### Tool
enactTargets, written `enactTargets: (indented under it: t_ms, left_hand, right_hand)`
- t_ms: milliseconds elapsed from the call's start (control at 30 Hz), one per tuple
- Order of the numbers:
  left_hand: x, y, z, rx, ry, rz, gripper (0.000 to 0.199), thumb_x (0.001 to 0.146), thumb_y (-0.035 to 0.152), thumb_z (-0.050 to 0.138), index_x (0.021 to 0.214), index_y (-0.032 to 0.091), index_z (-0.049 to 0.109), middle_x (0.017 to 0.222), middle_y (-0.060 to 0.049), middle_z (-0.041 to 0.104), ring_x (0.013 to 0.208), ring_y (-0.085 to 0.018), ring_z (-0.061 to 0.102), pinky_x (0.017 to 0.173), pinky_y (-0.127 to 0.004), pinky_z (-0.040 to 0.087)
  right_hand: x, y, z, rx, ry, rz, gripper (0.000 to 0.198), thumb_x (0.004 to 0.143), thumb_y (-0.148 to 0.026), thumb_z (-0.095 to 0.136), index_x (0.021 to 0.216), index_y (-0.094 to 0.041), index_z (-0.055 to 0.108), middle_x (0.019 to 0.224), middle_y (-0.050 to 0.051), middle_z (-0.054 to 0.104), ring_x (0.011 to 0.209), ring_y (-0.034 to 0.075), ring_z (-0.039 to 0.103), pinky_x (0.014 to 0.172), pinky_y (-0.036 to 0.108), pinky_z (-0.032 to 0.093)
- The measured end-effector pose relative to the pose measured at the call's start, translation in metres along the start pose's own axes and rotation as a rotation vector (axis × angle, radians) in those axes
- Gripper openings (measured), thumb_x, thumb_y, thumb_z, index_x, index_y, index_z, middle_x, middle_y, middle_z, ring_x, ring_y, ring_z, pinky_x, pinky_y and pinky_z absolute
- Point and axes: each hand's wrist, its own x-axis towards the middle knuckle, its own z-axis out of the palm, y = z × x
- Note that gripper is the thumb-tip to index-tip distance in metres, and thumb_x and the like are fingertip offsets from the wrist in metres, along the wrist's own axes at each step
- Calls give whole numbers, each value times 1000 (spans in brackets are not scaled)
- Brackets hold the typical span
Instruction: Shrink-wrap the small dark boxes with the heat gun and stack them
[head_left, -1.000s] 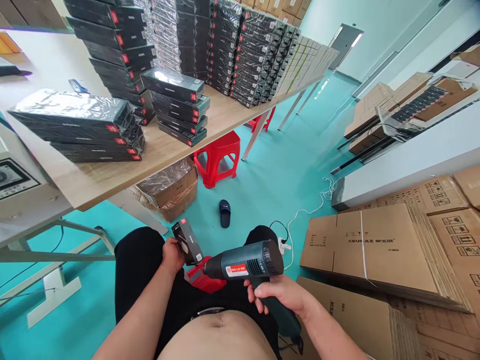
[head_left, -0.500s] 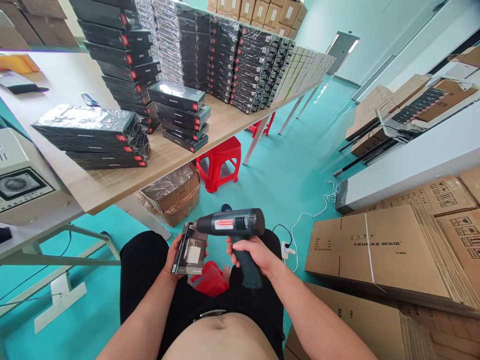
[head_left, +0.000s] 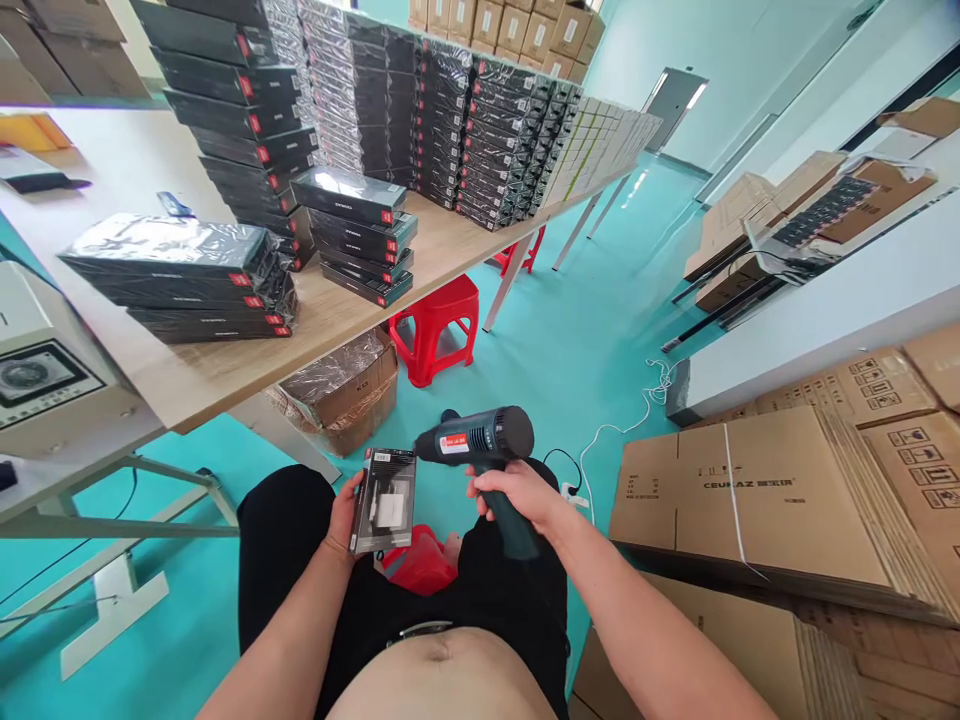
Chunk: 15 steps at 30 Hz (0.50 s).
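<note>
Held in my left hand [head_left: 345, 515] is a flat dark box in clear wrap [head_left: 384, 500], tilted up above my lap, with a whitish rectangle on its face. The fingers grip its left side. My right hand [head_left: 517, 495] is wrapped around the handle of a dark heat gun [head_left: 472, 436] with a red and white label. Its nozzle points left, close to the box's upper right corner and apart from it.
Dark wrapped boxes [head_left: 172, 270] and a smaller stack [head_left: 356, 235] stand on the wooden table [head_left: 442, 240]. A red stool [head_left: 435, 330] and an opened carton [head_left: 345, 390] are beneath its edge. Flattened cartons [head_left: 750, 490] lie at right, near a white cable [head_left: 622, 430] on the floor.
The heat gun has shifted right, and its nozzle has moved off the box's top edge. The box has turned more upright, uncovering its upper label.
</note>
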Motion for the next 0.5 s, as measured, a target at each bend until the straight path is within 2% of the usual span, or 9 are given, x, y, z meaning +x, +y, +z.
enactTargets:
  t_ms: [67,167,233,300,400,433,500]
  left_hand:
    - [-2,0,2,11,1,4,46,84,38,53,120,12,60,93,-15,73,89,-34,70,80,-50,54]
    - [0,-1,3,12,-22,54,47,83,45,54,118,13,61,95,-15,72,91,-33,69,80,-49,54]
    - [5,-3,3,2,-19,102,44,83,46,57,114,15,62,94,-13,71,89,-30,69,80,-47,54]
    - [12,-4,1,-28,35,145,34,82,42,61,105,17,62,90,-9,70,83,-26,69,81,-46,54]
    - [21,-4,-5,-62,129,165,26,81,42,63,94,20,59,87,-6,68,82,-26,68,81,-51,54]
    - [23,-4,-7,-62,148,159,26,81,44,63,92,20,58,87,-7,68,83,-27,67,79,-53,54]
    - [27,-4,-10,-55,168,152,29,80,47,61,89,20,56,87,-8,66,82,-29,67,74,-53,55]
  right_hand:
    - [-9,3,-9,-48,-40,43,26,68,-22,65,91,-11,65,71,5,67,52,14,61,47,25,46]
    - [-29,12,-19,-69,-264,147,28,67,-20,65,93,-9,67,73,7,69,52,14,61,46,24,46]
    - [-38,20,-22,-16,-346,169,31,68,-21,64,97,-9,67,77,8,69,55,14,62,48,23,46]
    - [-41,27,-22,81,-261,123,31,70,-23,62,98,-10,66,78,7,69,56,14,63,48,23,47]
    - [-37,36,-22,173,-29,54,29,71,-25,60,96,-12,65,76,6,68,56,14,62,48,24,47]
    - [-36,38,-20,177,7,55,28,71,-25,60,95,-12,64,75,5,68,55,14,62,48,24,47]
    - [-34,42,-12,168,-18,73,27,71,-25,62,94,-11,65,75,6,68,55,14,62,48,24,47]
